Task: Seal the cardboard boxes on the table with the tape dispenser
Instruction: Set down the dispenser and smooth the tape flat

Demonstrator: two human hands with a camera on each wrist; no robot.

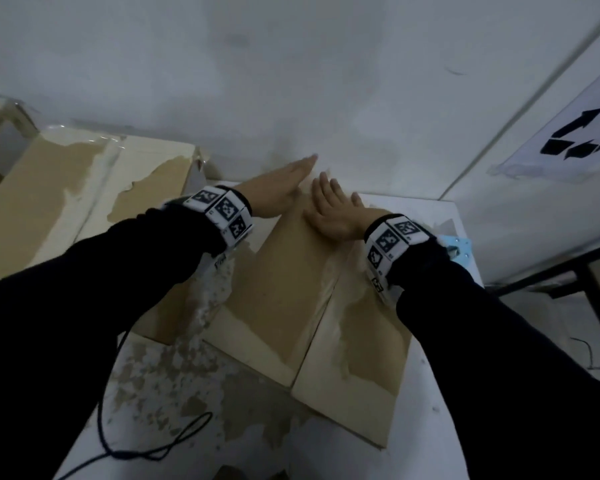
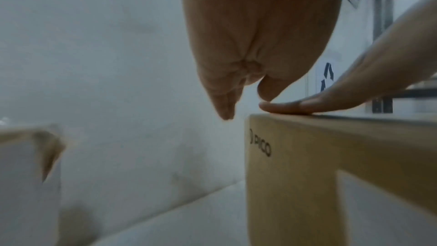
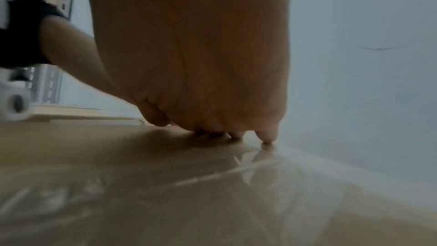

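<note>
A closed cardboard box with shiny tape along its top seam lies in the middle of the white table. My right hand presses flat on the far end of the top, fingers straight and spread. In the right wrist view the fingertips touch the glossy tape. My left hand is held flat with straight fingers at the far left edge and reaches past the box. The left wrist view shows that hand beside the box wall, holding nothing. A light-blue tape dispenser peeks out behind my right wrist.
Two more taped boxes stand at the left, close to this one. A white wall rises just behind the box. A black cable trails over the near table edge. A dark metal frame stands off the table's right side.
</note>
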